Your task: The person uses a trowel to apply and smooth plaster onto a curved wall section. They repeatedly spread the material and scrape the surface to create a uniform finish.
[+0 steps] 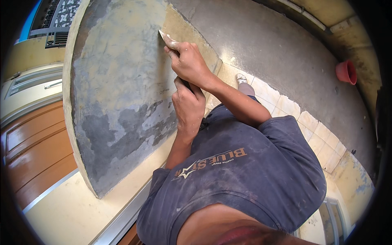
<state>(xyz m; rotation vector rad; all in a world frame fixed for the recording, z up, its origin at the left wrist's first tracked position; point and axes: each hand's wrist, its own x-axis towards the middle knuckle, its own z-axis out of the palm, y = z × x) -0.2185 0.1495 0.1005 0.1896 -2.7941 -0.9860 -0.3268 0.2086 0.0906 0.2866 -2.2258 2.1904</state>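
My right hand [188, 65] is closed on a putty knife [166, 38], whose blade has whitish paste on it and points toward the upper edge of a patchy grey-and-cream plastered wall [102, 69]. Just below it, my left hand [188, 104] is closed around a dark object that is mostly hidden by my fingers. Both hands are in front of the wall, near its right side, with pale specks on the skin. Whether the blade is touching the surface is hard to tell.
A brown wooden door [36, 147] and a window frame [32, 79] are at left. Below me are cream tiles [286, 106] beside grey concrete [294, 53], with my shoe [241, 77] on the tiles. A red bucket [346, 72] stands at right, near a pipe [302, 14].
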